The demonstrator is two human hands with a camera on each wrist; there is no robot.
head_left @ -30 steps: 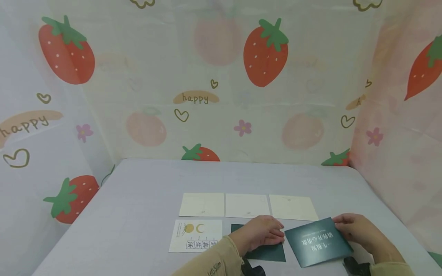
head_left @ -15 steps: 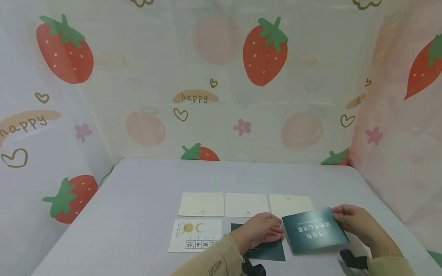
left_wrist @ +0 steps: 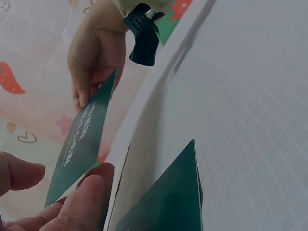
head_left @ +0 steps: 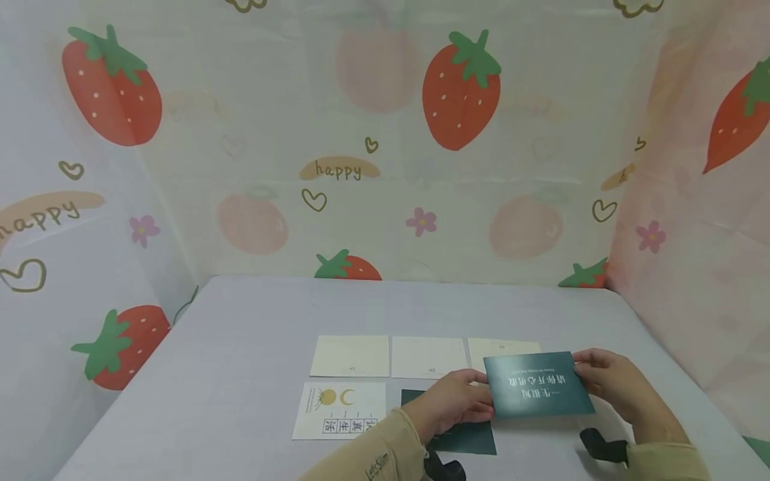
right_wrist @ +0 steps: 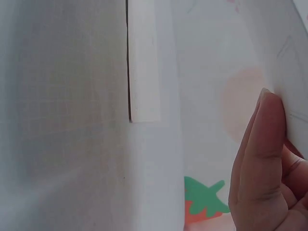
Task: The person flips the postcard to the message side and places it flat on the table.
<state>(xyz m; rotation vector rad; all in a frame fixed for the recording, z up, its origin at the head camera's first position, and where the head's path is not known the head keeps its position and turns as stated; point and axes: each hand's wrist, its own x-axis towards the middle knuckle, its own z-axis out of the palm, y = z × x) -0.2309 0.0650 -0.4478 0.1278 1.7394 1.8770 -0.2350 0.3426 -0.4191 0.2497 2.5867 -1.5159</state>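
Observation:
A dark green postcard (head_left: 535, 387) with white lettering is raised above the table, and my right hand (head_left: 619, 387) pinches its right edge between thumb and fingers. At the card's left edge is my left hand (head_left: 454, 404). In the left wrist view, that hand's thumb (left_wrist: 21, 173) stands apart from the card, while its fingers lie close by the card's lower corner. Whether they touch it I cannot tell. Beneath the left hand, a second dark green card (head_left: 466, 437) lies flat, partly covered by hand and sleeve. The right wrist view shows the raised card's pale back (right_wrist: 288, 57).
Two pale cards, one on the left (head_left: 350, 356) and one in the middle (head_left: 428, 357), lie in the back row. A third pale card (head_left: 517, 347) is partly hidden behind the raised postcard. A white printed card (head_left: 339, 411) lies front left on the white table (head_left: 198, 394).
My right hand has lifted the green postcard up and left, turning it nearly level beside my left hand. The left hand has barely moved. The flat cards stay put.

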